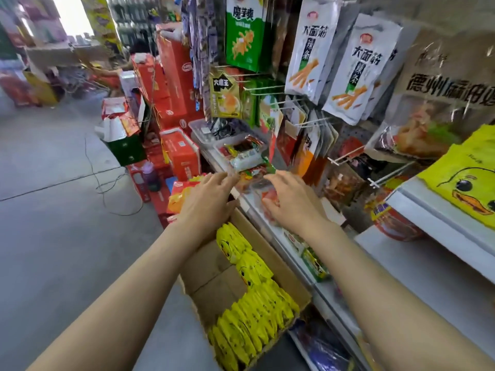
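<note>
Cardboard box of yellow duck packets sits under the wrists. Left hand and right hand are spread flat and apart, flanking the clear snack tray on the shelf edge. Tray is dead ahead, equidistant, long axis running away. Contact unclear.

A: What are the surfaces like?
B: Cardboard box, matt brown. Duck packets, glossy yellow plastic. Red-and-green snack packet, crinkled shiny film. Hooks, thin bare metal. Floor, dull grey concrete.
</note>
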The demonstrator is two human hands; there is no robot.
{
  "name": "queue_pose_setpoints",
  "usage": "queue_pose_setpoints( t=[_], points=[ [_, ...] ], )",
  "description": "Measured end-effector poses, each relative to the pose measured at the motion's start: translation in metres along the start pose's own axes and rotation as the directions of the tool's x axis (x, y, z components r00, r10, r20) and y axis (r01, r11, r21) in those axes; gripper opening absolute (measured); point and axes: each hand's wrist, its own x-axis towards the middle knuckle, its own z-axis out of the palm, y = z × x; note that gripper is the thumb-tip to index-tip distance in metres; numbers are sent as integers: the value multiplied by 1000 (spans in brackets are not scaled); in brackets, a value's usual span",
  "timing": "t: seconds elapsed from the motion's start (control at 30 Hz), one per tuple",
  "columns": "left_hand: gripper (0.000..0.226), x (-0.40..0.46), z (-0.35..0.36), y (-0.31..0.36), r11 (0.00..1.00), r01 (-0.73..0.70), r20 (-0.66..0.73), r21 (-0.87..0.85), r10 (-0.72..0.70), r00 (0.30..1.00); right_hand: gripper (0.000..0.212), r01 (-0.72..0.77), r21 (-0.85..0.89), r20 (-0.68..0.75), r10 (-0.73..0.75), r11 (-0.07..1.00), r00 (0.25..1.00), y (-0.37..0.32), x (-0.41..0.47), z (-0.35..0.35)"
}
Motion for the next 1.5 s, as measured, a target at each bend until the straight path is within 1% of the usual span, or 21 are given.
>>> queue_pose_setpoints(
  t=[0.13,0.2,0.27,0.37,0.4,0.47,0.57,0.6,0.7,0.77,0.87,1.0,1.1,1.2,1.23,1.33,1.4,1.5],
  points=[
    [47,32,39,-30,1000,-11,53,-14,11,999,51,-36,4,75,36,999,997,11,36,39],
    [47,54,65,-49,1000,-27,101,-6,27,995,53,-88,18,108,86,996,990,17,55,70],
    [46,74,93,-68,997,-81,157,-21,83,984,57,-151,68,141,140,986,980,22,69,107],
    [45,100,145,-96,987,-152,293,-41,158,943,53,-270,128,226,237,954,945,31,80,167],
    [47,109,170,-110,986,-160,362,-53,169,917,52,-315,139,257,273,939,927,34,84,193],
    [52,113,202,-129,982,-175,443,-70,188,876,48,-387,159,317,324,908,891,33,79,220],
    [53,120,261,-165,974,-202,578,-103,224,785,45,-515,170,426,408,840,807,34,76,280],
    [53,119,280,-175,973,-204,617,-111,228,753,46,-556,158,482,428,816,765,33,73,297],
    [54,121,328,-193,964,-229,688,-133,256,679,49,-680,129,615,480,722,626,39,58,345],
    [58,122,353,-197,961,-225,708,-160,270,652,51,-737,89,638,530,669,558,44,45,371],
    [64,123,385,-200,956,-213,710,-204,294,641,47,-761,14,630,585,648,510,48,25,400],
    [66,124,409,-202,957,-216,699,-192,288,654,49,-765,-2,632,594,644,498,49,16,419],
    [63,124,418,-203,955,-219,684,-201,297,666,49,-770,1,598,616,638,512,51,9,436],
    [58,122,424,-208,965,-186,623,-183,260,738,47,-768,-21,537,655,640,531,49,4,449],
    [57,121,426,-210,966,-178,611,-186,255,749,47,-770,-22,515,667,638,538,47,3,453],
    [56,118,434,-217,953,-228,619,-198,302,725,50,-789,-29,489,698,613,524,43,6,462],
    [56,116,439,-220,952,-224,625,-208,306,718,52,-790,-48,503,698,611,509,43,9,466],
    [54,113,444,-222,957,-212,606,-197,289,741,43,-773,-77,506,693,629,513,45,13,470]
  ],
)
